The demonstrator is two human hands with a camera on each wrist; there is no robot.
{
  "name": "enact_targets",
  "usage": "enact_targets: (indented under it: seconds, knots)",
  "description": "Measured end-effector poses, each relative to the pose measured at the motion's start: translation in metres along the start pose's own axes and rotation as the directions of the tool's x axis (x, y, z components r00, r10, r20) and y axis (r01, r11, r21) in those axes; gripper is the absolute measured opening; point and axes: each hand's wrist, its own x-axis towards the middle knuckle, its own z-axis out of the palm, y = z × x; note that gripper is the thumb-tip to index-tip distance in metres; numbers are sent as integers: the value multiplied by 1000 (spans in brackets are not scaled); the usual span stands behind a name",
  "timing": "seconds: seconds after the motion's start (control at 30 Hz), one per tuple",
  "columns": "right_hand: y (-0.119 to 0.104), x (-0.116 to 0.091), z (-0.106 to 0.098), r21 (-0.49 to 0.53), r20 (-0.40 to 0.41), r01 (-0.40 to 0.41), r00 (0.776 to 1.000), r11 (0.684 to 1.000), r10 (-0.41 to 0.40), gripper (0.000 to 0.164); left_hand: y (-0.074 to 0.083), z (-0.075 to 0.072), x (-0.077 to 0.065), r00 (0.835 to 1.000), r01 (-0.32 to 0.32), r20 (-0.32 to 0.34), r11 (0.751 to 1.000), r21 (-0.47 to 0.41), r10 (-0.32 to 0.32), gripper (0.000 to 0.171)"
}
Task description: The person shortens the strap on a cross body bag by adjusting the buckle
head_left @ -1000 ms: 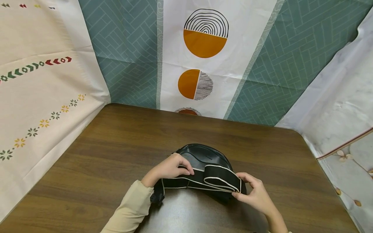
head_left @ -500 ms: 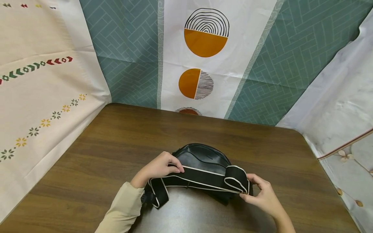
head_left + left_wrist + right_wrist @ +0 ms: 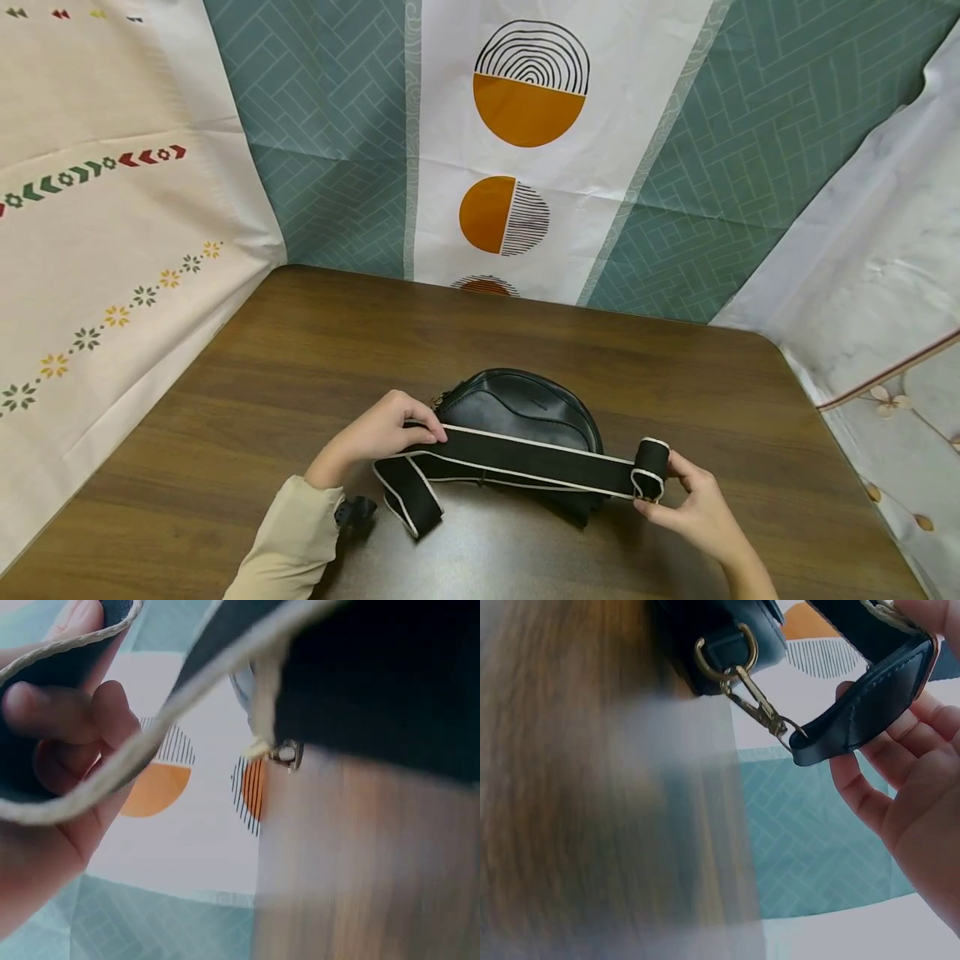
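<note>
A black half-round leather bag [image 3: 517, 408] sits on the table, its lower part behind a black strap [image 3: 525, 460] with cream edging. At the bag's left side, my left hand [image 3: 384, 429] pinches the strap, and a folded length hangs below it. My right hand [image 3: 693, 504] holds the strap's other end between thumb and fingers, with a small loop standing there. In the right wrist view, a brass snap hook [image 3: 759, 709] joins the strap's leather end [image 3: 859, 709] to a D-ring [image 3: 746, 649] on the bag. The left wrist view shows the strap curving across the fingers [image 3: 60, 712].
The brown wooden table [image 3: 337, 333] extends around the bag. Behind it hangs a green and white cloth [image 3: 322, 150] with orange circles. A cream embroidered cloth [image 3: 97, 250] covers the left side, a pale floral one [image 3: 870, 292] the right.
My left hand has slid left along the strap and my right hand has moved right. The stretch between them is longer and straighter, and the loop at the right is smaller.
</note>
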Motion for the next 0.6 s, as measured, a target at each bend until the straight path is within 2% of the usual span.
enact_targets:
  seconds: [0.23,0.47,0.6]
  knots:
    - [8,-4,-6,52,13,46,999,998,-47,51,-3,-7,-12,999,34,-15,999,-20,-35,9]
    - [12,-9,-13,77,22,24,999,997,-26,51,-6,-13,-23,998,40,-48,999,-17,-40,14]
    - [17,-12,-16,108,38,22,999,994,-26,51,-6,-15,-28,999,28,-43,999,-28,-29,14]
